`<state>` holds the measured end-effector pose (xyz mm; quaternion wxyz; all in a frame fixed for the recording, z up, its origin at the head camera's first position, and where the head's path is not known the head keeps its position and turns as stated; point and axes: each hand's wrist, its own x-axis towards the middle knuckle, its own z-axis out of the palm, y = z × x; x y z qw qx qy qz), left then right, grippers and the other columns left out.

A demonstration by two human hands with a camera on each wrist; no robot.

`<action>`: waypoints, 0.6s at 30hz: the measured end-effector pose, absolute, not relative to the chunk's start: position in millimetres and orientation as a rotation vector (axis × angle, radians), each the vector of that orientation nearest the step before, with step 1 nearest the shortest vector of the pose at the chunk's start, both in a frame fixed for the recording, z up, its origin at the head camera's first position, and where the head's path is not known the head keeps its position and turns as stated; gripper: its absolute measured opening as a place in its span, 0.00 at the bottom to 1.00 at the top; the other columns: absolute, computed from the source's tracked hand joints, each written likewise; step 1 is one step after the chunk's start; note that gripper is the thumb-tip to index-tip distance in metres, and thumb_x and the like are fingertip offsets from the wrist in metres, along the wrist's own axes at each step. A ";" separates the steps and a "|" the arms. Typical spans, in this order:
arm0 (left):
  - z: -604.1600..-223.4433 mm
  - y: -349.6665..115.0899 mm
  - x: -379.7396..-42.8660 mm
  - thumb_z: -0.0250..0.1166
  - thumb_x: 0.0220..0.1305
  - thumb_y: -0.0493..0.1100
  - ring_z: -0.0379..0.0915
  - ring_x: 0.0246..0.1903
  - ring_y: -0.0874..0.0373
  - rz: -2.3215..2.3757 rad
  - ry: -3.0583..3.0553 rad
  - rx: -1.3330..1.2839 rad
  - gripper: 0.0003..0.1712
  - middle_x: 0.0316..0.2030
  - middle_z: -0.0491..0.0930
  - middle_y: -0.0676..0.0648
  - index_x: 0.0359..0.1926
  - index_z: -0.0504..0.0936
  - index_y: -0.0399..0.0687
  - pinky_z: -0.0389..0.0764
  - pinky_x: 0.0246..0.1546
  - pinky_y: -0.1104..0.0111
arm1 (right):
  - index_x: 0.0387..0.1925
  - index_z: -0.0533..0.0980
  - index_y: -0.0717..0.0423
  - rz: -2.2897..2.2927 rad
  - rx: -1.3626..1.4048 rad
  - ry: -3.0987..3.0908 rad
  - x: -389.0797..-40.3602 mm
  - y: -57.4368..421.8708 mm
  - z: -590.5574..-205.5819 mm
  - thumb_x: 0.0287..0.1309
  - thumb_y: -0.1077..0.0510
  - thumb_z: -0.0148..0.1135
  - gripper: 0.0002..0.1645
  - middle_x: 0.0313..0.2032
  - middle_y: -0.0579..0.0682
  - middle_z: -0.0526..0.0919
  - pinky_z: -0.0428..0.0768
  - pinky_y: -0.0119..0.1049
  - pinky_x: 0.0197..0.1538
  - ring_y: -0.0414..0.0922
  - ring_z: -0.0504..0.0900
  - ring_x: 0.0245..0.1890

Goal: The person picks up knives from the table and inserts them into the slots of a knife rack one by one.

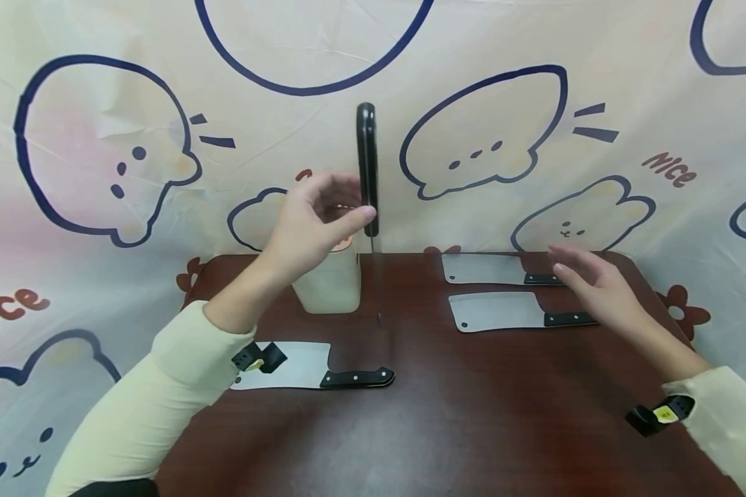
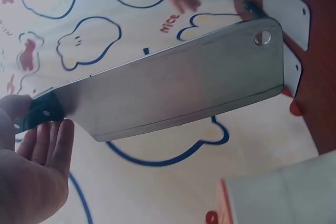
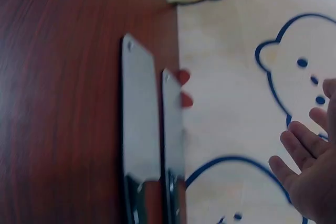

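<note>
My left hand [image 1: 317,217] pinches the black handle of a cleaver [image 1: 367,166] between thumb and fingers, holding it upright with the blade pointing down and edge-on in the head view. In the left wrist view its broad blade [image 2: 184,77] with a hole near the tip shows in full. Just behind that hand stands a pale container [image 1: 332,283], partly hidden by the hand. At the right, my right hand [image 1: 603,286] has loosely bent fingers with nothing in them. It hovers near the handles of two cleavers, the farther one [image 1: 483,268] and the nearer one [image 1: 497,310].
Another cleaver [image 1: 295,364] lies at the table's left, its blade partly covered by the left wrist camera. The dark wooden table [image 1: 447,428] backs onto a cartoon-printed cloth [image 1: 323,138].
</note>
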<state>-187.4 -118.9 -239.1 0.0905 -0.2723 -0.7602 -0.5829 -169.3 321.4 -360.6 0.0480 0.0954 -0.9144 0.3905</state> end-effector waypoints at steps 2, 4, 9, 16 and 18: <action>-233.7 -124.0 -187.8 0.69 0.65 0.34 0.79 0.49 0.54 -1.743 -2.239 -0.804 0.21 0.48 0.82 0.44 0.58 0.78 0.36 0.80 0.55 0.66 | 0.76 0.62 0.54 1.160 0.316 -2.816 -169.5 330.0 -366.6 0.77 0.50 0.53 0.32 0.70 0.62 0.69 0.71 0.35 0.66 0.62 0.67 0.69; -228.5 -128.5 -188.6 0.68 0.65 0.33 0.79 0.49 0.53 -1.774 -2.195 -0.813 0.20 0.47 0.82 0.45 0.57 0.78 0.35 0.80 0.54 0.66 | 0.76 0.60 0.56 1.108 0.333 -2.844 -169.7 338.1 -372.9 0.76 0.50 0.55 0.34 0.71 0.66 0.66 0.70 0.58 0.67 0.68 0.64 0.69; -214.4 -136.7 -191.8 0.66 0.66 0.34 0.79 0.48 0.50 -1.821 -2.100 -0.823 0.18 0.45 0.83 0.45 0.56 0.79 0.37 0.79 0.53 0.66 | 0.74 0.61 0.63 0.949 0.347 -2.927 -173.1 358.3 -391.6 0.73 0.51 0.60 0.36 0.69 0.71 0.64 0.63 0.75 0.59 0.72 0.61 0.68; -197.9 -145.1 -199.1 0.66 0.66 0.34 0.79 0.41 0.50 -1.865 -2.005 -0.795 0.16 0.42 0.84 0.44 0.54 0.80 0.39 0.80 0.42 0.69 | 0.68 0.66 0.70 0.754 0.359 -3.042 -181.0 389.1 -422.4 0.70 0.52 0.63 0.35 0.65 0.74 0.68 0.65 0.73 0.59 0.72 0.64 0.65; -193.7 -147.4 -201.7 0.66 0.66 0.34 0.79 0.41 0.51 -1.840 -1.991 -0.785 0.15 0.41 0.84 0.45 0.53 0.81 0.39 0.80 0.42 0.70 | 0.67 0.66 0.72 0.728 0.374 -3.058 -181.9 396.3 -429.3 0.70 0.54 0.64 0.34 0.64 0.75 0.69 0.66 0.73 0.59 0.72 0.65 0.64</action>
